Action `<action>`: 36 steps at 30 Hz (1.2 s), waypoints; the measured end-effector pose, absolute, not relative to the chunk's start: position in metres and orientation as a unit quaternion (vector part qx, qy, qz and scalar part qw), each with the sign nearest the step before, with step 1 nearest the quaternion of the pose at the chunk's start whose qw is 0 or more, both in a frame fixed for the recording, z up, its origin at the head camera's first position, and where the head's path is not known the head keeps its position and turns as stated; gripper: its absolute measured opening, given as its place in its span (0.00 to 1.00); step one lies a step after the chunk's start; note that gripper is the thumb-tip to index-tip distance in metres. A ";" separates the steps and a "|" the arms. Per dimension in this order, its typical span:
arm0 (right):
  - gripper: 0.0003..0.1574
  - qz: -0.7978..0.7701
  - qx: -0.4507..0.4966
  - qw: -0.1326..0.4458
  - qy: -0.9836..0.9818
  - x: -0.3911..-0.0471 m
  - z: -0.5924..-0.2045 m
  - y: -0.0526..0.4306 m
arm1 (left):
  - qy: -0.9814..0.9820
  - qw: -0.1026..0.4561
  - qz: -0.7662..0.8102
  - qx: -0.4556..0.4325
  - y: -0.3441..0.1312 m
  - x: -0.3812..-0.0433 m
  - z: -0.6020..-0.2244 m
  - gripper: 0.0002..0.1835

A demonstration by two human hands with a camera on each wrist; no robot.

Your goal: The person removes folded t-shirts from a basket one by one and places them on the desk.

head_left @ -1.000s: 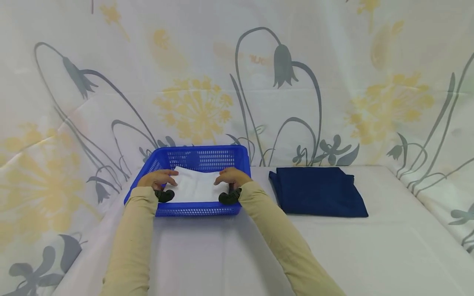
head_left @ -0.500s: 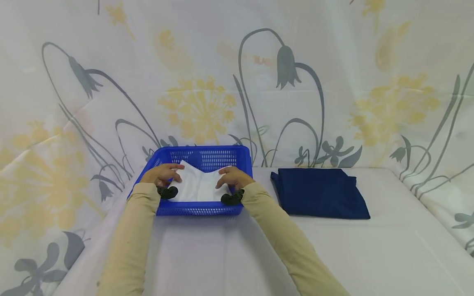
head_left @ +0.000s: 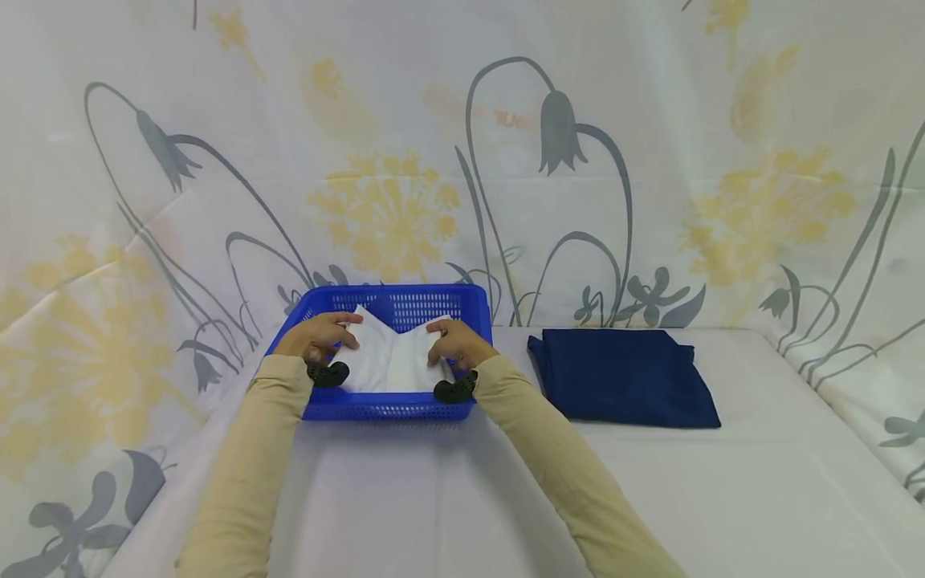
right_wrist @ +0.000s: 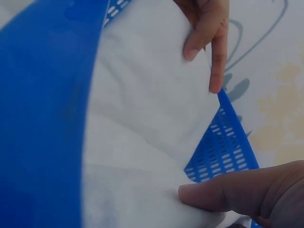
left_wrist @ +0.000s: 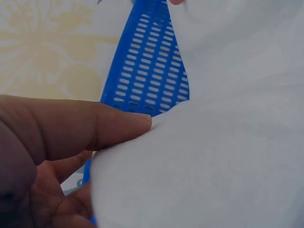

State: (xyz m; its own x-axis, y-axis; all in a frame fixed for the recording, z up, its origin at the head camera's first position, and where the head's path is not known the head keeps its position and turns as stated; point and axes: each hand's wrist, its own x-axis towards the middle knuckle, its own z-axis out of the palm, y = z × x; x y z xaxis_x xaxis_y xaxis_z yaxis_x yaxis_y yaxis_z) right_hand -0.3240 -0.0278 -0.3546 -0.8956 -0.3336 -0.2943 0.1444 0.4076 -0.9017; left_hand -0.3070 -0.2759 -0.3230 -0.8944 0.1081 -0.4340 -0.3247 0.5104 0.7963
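A folded white cloth [head_left: 393, 361] lies within the blue plastic basket [head_left: 383, 411], its two sides raised and its middle sagging. The left hand [head_left: 318, 335] pinches the cloth's left side; in the left wrist view the thumb [left_wrist: 118, 124] lies on top of the fabric, other fingers beneath. At the opposite side the right hand [head_left: 458, 343] pinches the cloth, its thumb [right_wrist: 209, 194] pressed on the fabric in the right wrist view. What lies under the cloth is hidden.
To the right of the basket, a folded navy cloth [head_left: 625, 377] rests on the white-covered table [head_left: 780, 474]. A flower-patterned curtain [head_left: 405, 120] hangs behind and along the sides. Basket walls stand around both hands.
The cloth's left and right edges have risen and its middle has dipped as both hands lifted its sides slightly. The basket and navy cloth keep their places, with a small camera shift.
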 end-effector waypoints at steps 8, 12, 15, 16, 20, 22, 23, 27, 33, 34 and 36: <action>0.45 -0.572 -0.070 0.224 0.786 -0.323 -0.348 -0.026 | 0.830 0.212 0.513 -0.053 -0.278 -0.301 -0.316 0.38; 0.45 -0.588 -0.068 0.223 0.774 -0.324 -0.345 -0.025 | 0.828 0.205 0.520 -0.050 -0.282 -0.299 -0.314 0.37; 0.45 -0.600 -0.068 0.219 0.766 -0.324 -0.344 -0.024 | 0.824 0.198 0.528 -0.048 -0.284 -0.298 -0.312 0.37; 0.45 -0.603 -0.069 0.217 0.765 -0.325 -0.343 -0.023 | 0.820 0.196 0.535 -0.047 -0.284 -0.298 -0.312 0.37; 0.46 -0.612 -0.079 0.212 0.758 -0.324 -0.340 -0.020 | 0.807 0.179 0.560 -0.053 -0.281 -0.295 -0.309 0.37; 0.45 -0.617 -0.084 0.210 0.753 -0.322 -0.338 -0.017 | 0.801 0.167 0.573 -0.055 -0.279 -0.293 -0.308 0.38; 0.45 -0.621 -0.088 0.208 0.750 -0.321 -0.337 -0.016 | 0.798 0.159 0.579 -0.054 -0.277 -0.292 -0.308 0.38; 0.45 -0.636 -0.108 0.193 0.739 -0.316 -0.330 -0.009 | 0.786 0.127 0.604 -0.045 -0.272 -0.285 -0.307 0.39; 0.44 -0.663 -0.130 0.166 0.719 -0.311 -0.320 0.000 | 0.766 0.079 0.637 -0.046 -0.265 -0.277 -0.306 0.39; 0.43 -0.667 -0.131 0.162 0.715 -0.309 -0.318 0.002 | 0.762 0.073 0.641 -0.047 -0.263 -0.276 -0.305 0.39; 0.43 -0.675 -0.132 0.157 0.709 -0.308 -0.315 0.006 | 0.759 0.062 0.647 -0.048 -0.261 -0.274 -0.305 0.39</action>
